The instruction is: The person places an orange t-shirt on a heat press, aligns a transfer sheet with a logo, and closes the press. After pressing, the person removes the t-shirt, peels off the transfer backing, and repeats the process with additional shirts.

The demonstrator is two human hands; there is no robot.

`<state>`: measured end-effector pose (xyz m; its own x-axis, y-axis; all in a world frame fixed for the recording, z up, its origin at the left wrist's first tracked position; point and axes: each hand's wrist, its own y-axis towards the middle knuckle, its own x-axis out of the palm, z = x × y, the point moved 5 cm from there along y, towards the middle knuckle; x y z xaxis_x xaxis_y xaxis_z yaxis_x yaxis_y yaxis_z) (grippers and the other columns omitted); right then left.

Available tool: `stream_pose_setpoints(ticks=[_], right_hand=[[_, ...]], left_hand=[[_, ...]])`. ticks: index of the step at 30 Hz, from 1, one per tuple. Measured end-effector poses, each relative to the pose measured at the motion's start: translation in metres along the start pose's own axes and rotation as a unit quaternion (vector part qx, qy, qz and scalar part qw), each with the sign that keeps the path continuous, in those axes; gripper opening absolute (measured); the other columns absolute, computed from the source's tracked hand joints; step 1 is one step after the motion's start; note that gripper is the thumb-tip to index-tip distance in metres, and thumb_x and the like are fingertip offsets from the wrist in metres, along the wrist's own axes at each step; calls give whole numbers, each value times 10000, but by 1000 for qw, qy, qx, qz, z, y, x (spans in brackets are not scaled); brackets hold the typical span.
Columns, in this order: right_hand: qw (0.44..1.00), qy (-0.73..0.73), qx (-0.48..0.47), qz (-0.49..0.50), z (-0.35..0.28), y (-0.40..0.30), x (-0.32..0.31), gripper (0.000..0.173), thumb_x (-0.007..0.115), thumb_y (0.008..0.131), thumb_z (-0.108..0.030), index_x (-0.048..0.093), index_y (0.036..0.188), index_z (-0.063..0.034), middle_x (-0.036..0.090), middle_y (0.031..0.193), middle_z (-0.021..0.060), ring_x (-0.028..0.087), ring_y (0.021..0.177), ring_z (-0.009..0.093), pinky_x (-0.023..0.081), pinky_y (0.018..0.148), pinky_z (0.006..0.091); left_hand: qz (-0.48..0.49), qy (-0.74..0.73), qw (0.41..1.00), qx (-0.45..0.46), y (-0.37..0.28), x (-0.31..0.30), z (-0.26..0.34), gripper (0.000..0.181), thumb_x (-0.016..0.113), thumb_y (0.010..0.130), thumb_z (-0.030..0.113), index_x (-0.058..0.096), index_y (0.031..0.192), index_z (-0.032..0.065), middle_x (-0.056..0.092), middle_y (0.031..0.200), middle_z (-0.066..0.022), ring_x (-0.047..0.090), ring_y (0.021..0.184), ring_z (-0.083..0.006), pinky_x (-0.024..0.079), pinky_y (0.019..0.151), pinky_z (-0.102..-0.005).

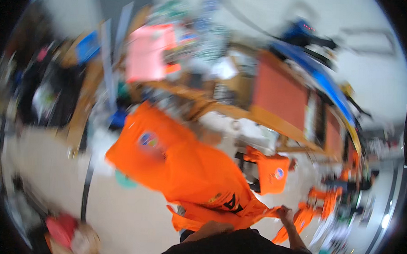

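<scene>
A large orange cloth garment (pixel 202 164) spreads out in front of me, its far end swung up to the left. It bears a round coloured emblem and dark printing. At the right, my right hand (pixel 285 214) grips a gathered, twisted end of it. Close to my body, my left hand (pixel 212 228) lies against the garment's near edge, and its fingers are too hidden and blurred to show a grip. Beyond the garment, a similar orange piece (pixel 273 174) with a round emblem hangs over a dark stand or chair.
A wooden table (pixel 221 107) runs across behind, with a pink stack (pixel 148 53), boxes and bags on it. A blue-edged board (pixel 318 77) stands on the right. More orange garments (pixel 322 203) and a person (pixel 351 184) are farther right. A red item (pixel 62 228) is lower left.
</scene>
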<state>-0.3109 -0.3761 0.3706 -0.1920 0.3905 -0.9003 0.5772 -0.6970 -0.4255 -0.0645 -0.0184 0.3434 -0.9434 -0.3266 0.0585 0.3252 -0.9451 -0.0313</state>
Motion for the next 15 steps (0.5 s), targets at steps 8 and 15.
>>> stream_pose_setpoints(ticks=[8,15], right_hand=[[892,204,104,389,10,-14,-13,106,563,950,-63,619,999,13,639,912,166,590,873,313,463,827,405],[827,498,113,237,17,98,-29,203,658,950,-164,588,892,17,502,713,3,449,667,94,414,625,283]], left_hand=[[73,284,953,71,126,-98,71,114,670,909,198,687,949,93,666,859,-81,666,717,-283,534,633,-352],[150,272,951,-1,221,-123,60,152,738,873,163,671,883,27,645,768,-111,612,628,-219,482,587,-318]])
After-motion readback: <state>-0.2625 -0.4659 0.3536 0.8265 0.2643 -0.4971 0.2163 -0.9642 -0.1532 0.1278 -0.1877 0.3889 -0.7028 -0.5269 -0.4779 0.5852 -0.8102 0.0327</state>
